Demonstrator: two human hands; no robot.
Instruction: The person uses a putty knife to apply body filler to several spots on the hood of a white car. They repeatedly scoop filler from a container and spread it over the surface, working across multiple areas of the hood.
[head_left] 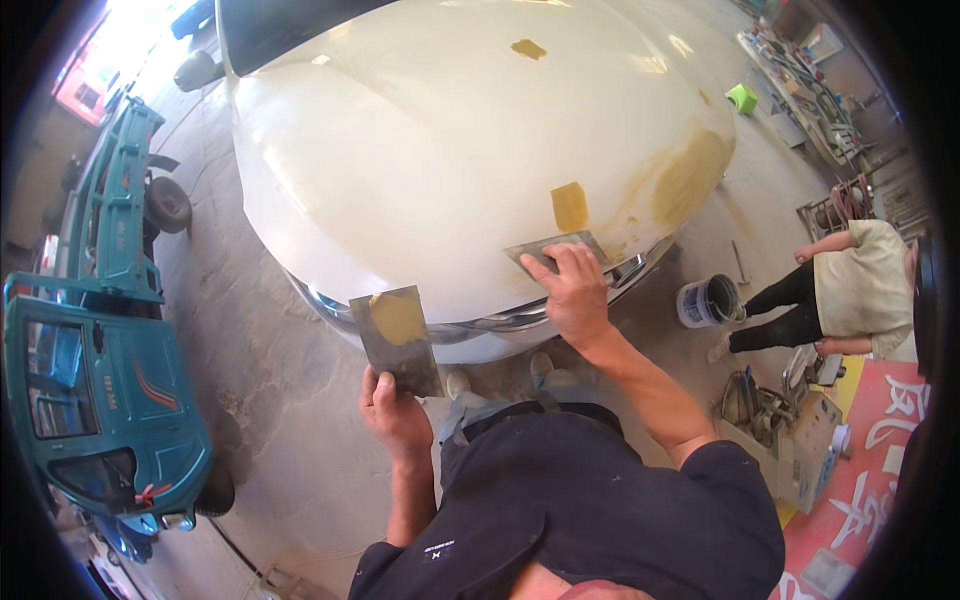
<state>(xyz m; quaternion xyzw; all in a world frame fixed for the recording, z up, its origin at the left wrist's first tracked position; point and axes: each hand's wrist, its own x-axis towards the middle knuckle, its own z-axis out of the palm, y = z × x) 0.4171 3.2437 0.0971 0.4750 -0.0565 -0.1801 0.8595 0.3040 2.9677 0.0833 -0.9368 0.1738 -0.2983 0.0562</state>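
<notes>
While the tan paste (398,318) sits as one mass toward the far end of the flat dark board (412,372), that board is best held near level and close to the white hood (420,150), so each scoop is a short trip. The left hand (398,415) pinches it by its near end — thumb on top, the fingers beneath mostly hidden — with its forearm nearly straight below. Farther out, the thin spreader (528,252) would do well at a low, even tilt with light pressure along its whole edge, since a dug-in corner would likely leave ridges. The right hand (575,295) grips it by its near side, fingers bent over the plate, forearm slanting in from the right; whether the blade touches the hood I cannot tell. Just beyond lies a squarish patch (570,207), whose borders seem worth feathering thin. Past it, to the right, a broad smear (690,180) covers the hood's corner, and far up sits a small spot (528,48) — well apart from the rest.
</notes>
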